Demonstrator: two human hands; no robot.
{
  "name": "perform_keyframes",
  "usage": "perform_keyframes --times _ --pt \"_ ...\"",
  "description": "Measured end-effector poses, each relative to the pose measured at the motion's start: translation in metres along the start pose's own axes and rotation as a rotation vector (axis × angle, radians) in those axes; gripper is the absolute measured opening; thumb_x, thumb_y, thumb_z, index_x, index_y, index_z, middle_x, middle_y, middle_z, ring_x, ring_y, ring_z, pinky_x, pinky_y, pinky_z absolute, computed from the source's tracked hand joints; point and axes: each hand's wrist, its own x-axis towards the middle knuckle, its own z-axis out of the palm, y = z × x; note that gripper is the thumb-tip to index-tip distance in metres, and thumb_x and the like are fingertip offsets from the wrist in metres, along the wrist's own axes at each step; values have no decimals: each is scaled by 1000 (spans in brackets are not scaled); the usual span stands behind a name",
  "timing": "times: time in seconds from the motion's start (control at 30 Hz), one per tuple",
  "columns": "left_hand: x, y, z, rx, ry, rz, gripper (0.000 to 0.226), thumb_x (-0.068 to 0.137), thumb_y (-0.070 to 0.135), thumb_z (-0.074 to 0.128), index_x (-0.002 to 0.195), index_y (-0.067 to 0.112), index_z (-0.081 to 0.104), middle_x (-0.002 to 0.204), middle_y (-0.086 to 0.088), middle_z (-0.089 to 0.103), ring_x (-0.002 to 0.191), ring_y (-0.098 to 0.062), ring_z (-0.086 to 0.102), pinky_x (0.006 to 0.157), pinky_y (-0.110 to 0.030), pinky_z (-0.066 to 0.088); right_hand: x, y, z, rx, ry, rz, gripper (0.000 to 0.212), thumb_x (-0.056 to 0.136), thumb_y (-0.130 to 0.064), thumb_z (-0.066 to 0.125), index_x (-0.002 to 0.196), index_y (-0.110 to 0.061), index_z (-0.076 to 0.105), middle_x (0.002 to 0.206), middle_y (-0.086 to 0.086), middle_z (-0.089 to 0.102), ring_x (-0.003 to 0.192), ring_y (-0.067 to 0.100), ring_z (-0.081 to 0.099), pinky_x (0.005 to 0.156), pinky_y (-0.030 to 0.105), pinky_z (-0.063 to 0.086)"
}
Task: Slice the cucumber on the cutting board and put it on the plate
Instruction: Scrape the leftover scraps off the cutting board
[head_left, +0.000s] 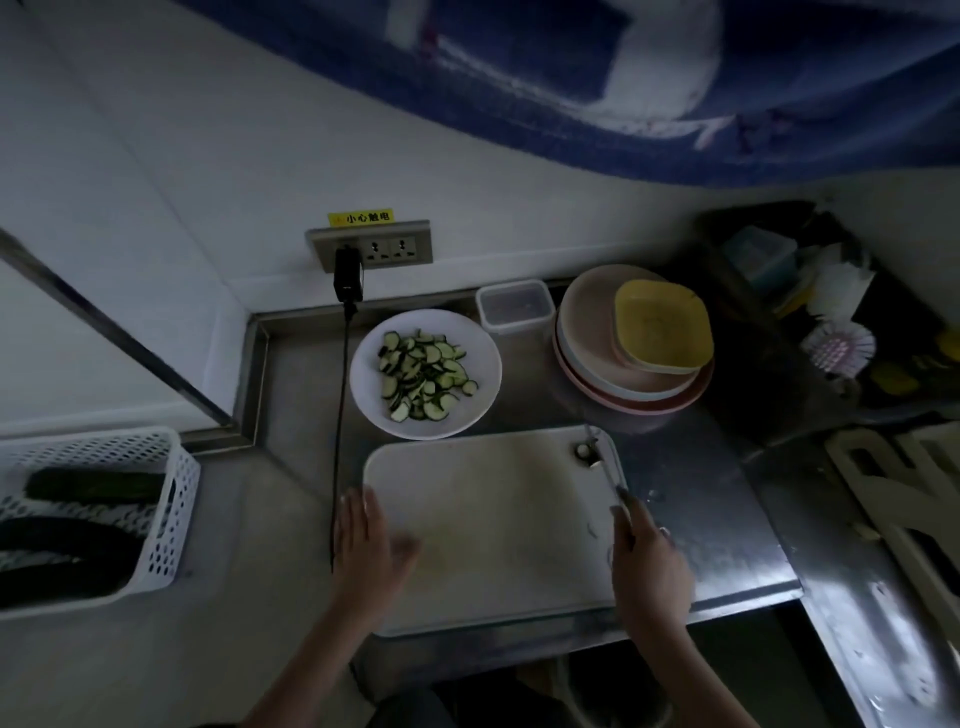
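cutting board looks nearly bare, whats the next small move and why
Probably sweep the last cucumber piece off the cutting board onto the plate with the knife in the right hand; the slices are already there.

One cutting board (493, 519), one knife (605, 467), one white plate (363, 384) of slices. One basket (171, 509) holds three cucumbers (96, 486).

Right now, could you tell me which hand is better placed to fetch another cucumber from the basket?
Left. The left hand is open at the board's left edge, nearest the basket; the right hand holds the knife.
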Motion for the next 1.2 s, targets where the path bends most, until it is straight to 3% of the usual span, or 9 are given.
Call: perform_keyframes --times 0.1,0.2,0.33,0.43,0.6,0.73,0.87,1.0,1.2 --pt "-8 -10 5 61 -124 10 143 38 103 4 140 5 -22 151 -12 -21 139 -23 -20 114 -38 -4 24 10 -10 -52 13 29 36 101 -35 30 132 -31 49 94 8 64 68 22 59 54 30 47" --pt "-13 -9 -11 81 -267 62 152 23 105 13 130 11 -39 143 -5 -42 131 -20 -39 114 -37 -11 45 16 -14 -180 -29 -20 36 100 -23 30 131 -33 46 96 9 64 75 26 62 61 31 48" --pt "-25 -7 -20 160 -386 158 159 18 102 30 131 15 -41 131 -7 -56 128 -27 -44 113 -38 -7 60 18 -11 -332 -109 -103 29 97 -18 42 124 -29 47 95 5 63 79 23 64 65 35 54" --pt "-30 -3 -16 163 -314 172 156 24 93 46 135 18 -34 133 -8 -51 129 -25 -41 114 -38 -5 55 27 -13 -385 -153 -157 36 96 -16 44 129 -30 42 102 4 60 82 21 62 63 31 51" --pt "-30 -2 5 114 -243 188 148 31 102 34 148 24 -12 150 -29 -13 138 -25 -29 112 -48 4 18 45 -10 -508 -336 -362 64 95 -13 38 147 -39 14 118 3 53 99 25 62 78 34 50" --pt "-30 25 13 175 -253 233 149 26 103 27 141 27 -30 144 -24 -35 129 -26 -44 112 -43 -10 26 61 -21 -382 -264 -266 61 93 -20 46 143 -46 22 110 -1 57 93 22 62 73 33 51" --pt "-27 57 23 233 -283 230 155 27 102 30 144 19 -28 142 -24 -39 128 -33 -43 112 -44 -14 59 79 -41 -344 -187 -259 72 86 -17 62 140 -49 28 103 0 59 84 19 60 67 36 55" --pt "-28 84 27 251 -291 233 150 44 89 56 137 15 -35 134 -20 -48 126 -33 -44 110 -39 -17 74 74 -40 -401 -147 -272 54 96 -24 48 140 -49 30 90 -1 52 81 20 56 61 30 45" --pt "-29 98 34 279 -299 227 149 47 87 59 143 13 -28 142 -28 -36 132 -37 -36 111 -42 -14 58 124 -51 -443 -266 -285 56 94 -20 46 141 -46 33 96 -2 53 95 21 57 73 29 38"
